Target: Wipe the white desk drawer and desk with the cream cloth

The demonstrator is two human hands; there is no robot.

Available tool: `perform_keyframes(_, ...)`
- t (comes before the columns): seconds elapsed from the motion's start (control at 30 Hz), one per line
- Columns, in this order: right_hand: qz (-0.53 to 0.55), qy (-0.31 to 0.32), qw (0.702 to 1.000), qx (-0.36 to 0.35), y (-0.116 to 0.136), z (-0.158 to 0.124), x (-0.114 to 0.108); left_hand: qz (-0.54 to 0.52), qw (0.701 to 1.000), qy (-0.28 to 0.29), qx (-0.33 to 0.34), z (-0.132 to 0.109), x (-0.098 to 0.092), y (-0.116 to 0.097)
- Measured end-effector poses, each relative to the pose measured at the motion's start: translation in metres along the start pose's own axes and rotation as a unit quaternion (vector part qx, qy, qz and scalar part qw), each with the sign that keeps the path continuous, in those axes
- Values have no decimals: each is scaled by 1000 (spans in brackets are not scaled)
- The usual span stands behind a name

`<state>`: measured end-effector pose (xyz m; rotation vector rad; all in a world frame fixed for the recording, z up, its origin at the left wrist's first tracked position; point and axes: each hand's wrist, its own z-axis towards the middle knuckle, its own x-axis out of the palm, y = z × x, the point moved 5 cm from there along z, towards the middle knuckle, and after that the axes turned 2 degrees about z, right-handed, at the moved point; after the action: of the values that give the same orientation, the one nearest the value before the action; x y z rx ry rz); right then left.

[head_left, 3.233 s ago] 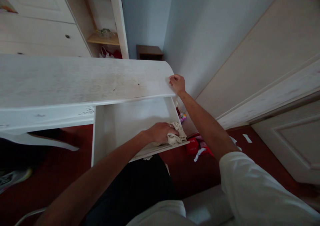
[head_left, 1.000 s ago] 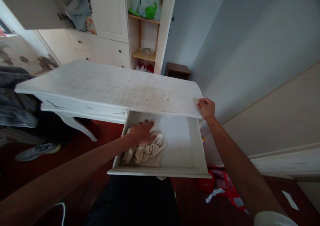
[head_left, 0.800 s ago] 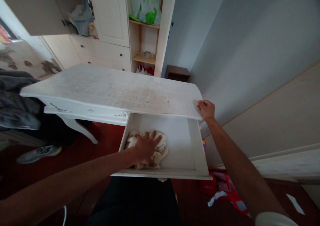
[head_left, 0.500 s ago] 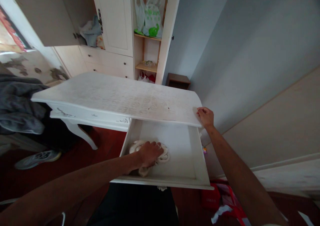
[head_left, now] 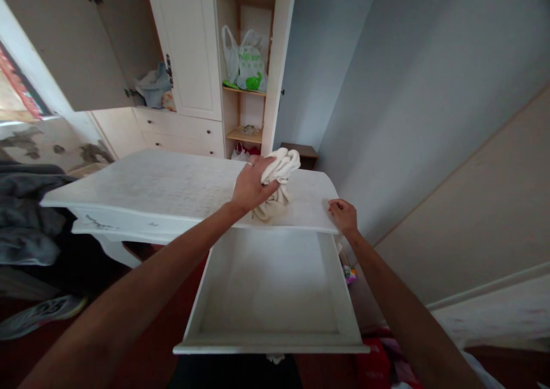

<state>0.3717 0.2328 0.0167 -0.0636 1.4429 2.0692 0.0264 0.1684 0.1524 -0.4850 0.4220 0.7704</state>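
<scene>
My left hand is closed around a bunched cream cloth, held up over the right part of the white desk top. My right hand rests on the desk's right front corner with its fingers curled on the edge. Below both hands, the white drawer is pulled far out, and its inside shows nothing in it.
A white wardrobe stands behind the desk, one door open, with plastic bags on a shelf. Dark clothing lies at the left above a shoe. Red litter is on the floor at the right, by the grey wall.
My left hand has lifted the cloth out of the drawer and raised it above the desk top. The right hand has stayed on the desk corner. The drawer now shows empty.
</scene>
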Motion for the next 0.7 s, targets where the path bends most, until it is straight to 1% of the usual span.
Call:
perform_keyframes(0.03, -3, 3, 1000, -4, 2, -1, 0, 14, 1000, -28, 1, 9, 0, 7)
perform_keyframes(0.1, -4, 8, 1000, -9, 4, -2, 0, 40, 997, -60, -6, 20, 3, 18)
perform_keyframes(0.13, -2, 9, 1000, -11, 5, -2, -1, 53, 996, -64, -13, 22, 6, 21)
perform_keyframes(0.17, 1, 10, 1000, -13, 6, -3, -1, 65, 996, -55, -21, 22, 11, 22)
perform_keyframes(0.2, 4, 12, 1000, -13, 6, -3, -1, 76, 996, -31, -29, 19, 17, 23)
perform_keyframes(0.23, 6, 12, 1000, -13, 6, -3, -1, 86, 996, 9, -36, 15, 26, 23)
perform_keyframes(0.27, 8, 13, 1000, -11, 6, -3, -1, 94, 993, 65, -42, 9, 37, 22)
perform_keyframes(0.3, 10, 15, 1000, -8, 5, -2, -1, 102, 985, 133, -47, 1, 49, 21)
perform_keyframes(0.33, 11, 15, 1000, -5, 5, -2, -1, 110, 972, 201, -55, -7, 61, 21)
perform_keyframes(0.37, 11, 14, 1000, -3, 4, -1, -1, 121, 956, 258, -66, -16, 71, 21)
perform_keyframes(0.4, 11, 12, 1000, -2, 4, -1, -1, 131, 942, 300, -79, -22, 79, 22)
perform_keyframes(0.43, 11, 10, 1000, -3, 4, -1, -1, 140, 930, 327, -90, -27, 84, 22)
perform_keyframes(0.53, 8, 8, 1000, -1, 3, 0, -1, 143, 915, 366, -92, -26, 90, 22)
perform_keyframes(0.63, 11, 5, 1000, 1, 1, -1, -1, 126, 904, 400, -83, -21, 87, 21)
perform_keyframes(0.7, 15, 5, 1000, -1, 1, -1, -1, 116, 906, 396, -89, -19, 81, 19)
